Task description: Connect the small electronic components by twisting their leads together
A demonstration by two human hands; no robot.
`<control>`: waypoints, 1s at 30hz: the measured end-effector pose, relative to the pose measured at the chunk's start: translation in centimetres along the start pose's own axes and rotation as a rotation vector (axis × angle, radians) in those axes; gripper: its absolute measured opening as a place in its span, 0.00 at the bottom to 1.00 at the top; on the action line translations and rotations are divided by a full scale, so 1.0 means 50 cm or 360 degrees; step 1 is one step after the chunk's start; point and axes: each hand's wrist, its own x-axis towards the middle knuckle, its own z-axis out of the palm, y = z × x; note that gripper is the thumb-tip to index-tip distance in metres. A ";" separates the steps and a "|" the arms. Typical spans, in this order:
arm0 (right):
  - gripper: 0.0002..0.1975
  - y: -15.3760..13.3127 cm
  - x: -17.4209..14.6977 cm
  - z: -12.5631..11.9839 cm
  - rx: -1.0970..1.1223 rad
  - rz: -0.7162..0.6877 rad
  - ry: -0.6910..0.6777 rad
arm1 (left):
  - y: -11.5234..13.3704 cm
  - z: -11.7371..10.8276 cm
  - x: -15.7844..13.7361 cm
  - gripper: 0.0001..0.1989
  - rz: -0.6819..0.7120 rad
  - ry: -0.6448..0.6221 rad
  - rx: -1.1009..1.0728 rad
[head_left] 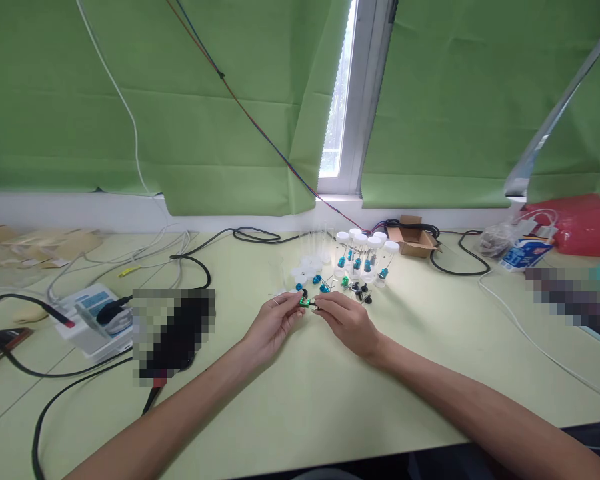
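Observation:
My left hand (pixel 275 323) pinches a small green plastic piece (pixel 305 303) between thumb and fingers. From the right, my right hand (pixel 347 320) closes its fingertips on a thin dark piece (pixel 314 305) that meets the green one; whether the two are joined I cannot tell. Just beyond my fingers lie small blue pieces (pixel 325 288) with thin metal pins, another green piece (pixel 345 282) and several black pieces (pixel 364 293). Behind them stand several transparent tubes with white caps (pixel 391 247), each holding a blue-ended metal needle-like part.
Uncapped transparent tubes (pixel 323 243) and loose white caps (pixel 300 275) stand left of the capped ones. An open cardboard box (pixel 413 240) is behind. On the left are a white power box (pixel 93 327), a blurred-out dark device (pixel 177 333) and black cables. A red bag (pixel 587 227) lies far right.

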 end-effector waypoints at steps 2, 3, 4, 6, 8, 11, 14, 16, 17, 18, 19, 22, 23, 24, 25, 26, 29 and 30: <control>0.10 0.000 0.000 0.001 0.0015 0.0019 0.0021 | 0.000 0.000 0.000 0.05 0.0018 -0.0012 -0.0006; 0.10 0.001 0.001 0.001 0.0024 0.0035 0.0033 | 0.000 0.000 0.000 0.05 0.0027 -0.0017 -0.0012; 0.09 0.001 0.001 0.001 0.0035 0.0054 0.0046 | 0.000 0.000 0.000 0.05 0.0035 -0.0021 -0.0020; 0.08 0.001 0.003 0.001 0.0054 0.0093 0.0074 | 0.000 -0.001 -0.001 0.07 0.0047 -0.0029 -0.0029; 0.07 0.001 0.004 0.001 0.0066 0.0129 0.0100 | 0.000 -0.002 -0.002 0.08 0.0054 -0.0039 -0.0025; 0.06 0.000 0.004 0.002 0.0092 0.0196 0.0108 | 0.000 -0.002 -0.006 0.09 0.0059 -0.0054 -0.0020; 0.06 -0.001 0.003 0.002 0.0143 0.0269 0.0088 | 0.002 -0.002 -0.008 0.09 0.0061 -0.0087 0.0000; 0.06 -0.003 0.003 0.001 0.0189 0.0301 0.0090 | 0.004 0.000 -0.008 0.09 0.0068 -0.0108 0.0025; 0.06 -0.003 0.003 0.001 0.0212 0.0311 0.0095 | 0.005 0.000 -0.008 0.10 0.0073 -0.0114 0.0037; 0.06 -0.004 0.004 0.001 0.0234 0.0320 0.0100 | 0.005 0.001 -0.008 0.10 0.0078 -0.0118 0.0047; 0.05 -0.004 0.004 0.001 0.0252 0.0329 0.0105 | 0.006 0.001 -0.008 0.10 0.0082 -0.0121 0.0054; 0.05 -0.005 0.007 0.000 0.0293 0.0365 0.0112 | 0.006 0.000 -0.008 0.10 0.0094 -0.0138 0.0071; 0.04 -0.005 0.007 0.000 0.0309 0.0386 0.0112 | 0.006 -0.001 -0.008 0.10 0.0099 -0.0144 0.0077; 0.04 -0.006 0.007 -0.001 0.0325 0.0411 0.0114 | 0.005 -0.002 -0.008 0.10 0.0106 -0.0152 0.0086; 0.04 -0.006 0.007 -0.001 0.0341 0.0440 0.0114 | 0.004 -0.004 -0.008 0.10 0.0113 -0.0163 0.0096; 0.03 -0.006 0.007 -0.001 0.0360 0.0473 0.0112 | 0.004 -0.005 -0.008 0.10 0.0121 -0.0172 0.0106; 0.03 -0.007 0.007 0.000 0.0434 0.0588 0.0112 | 0.002 -0.008 -0.006 0.10 0.0135 -0.0183 0.0123; 0.03 -0.007 0.007 0.000 0.0466 0.0632 0.0110 | 0.002 -0.008 -0.005 0.10 0.0138 -0.0179 0.0124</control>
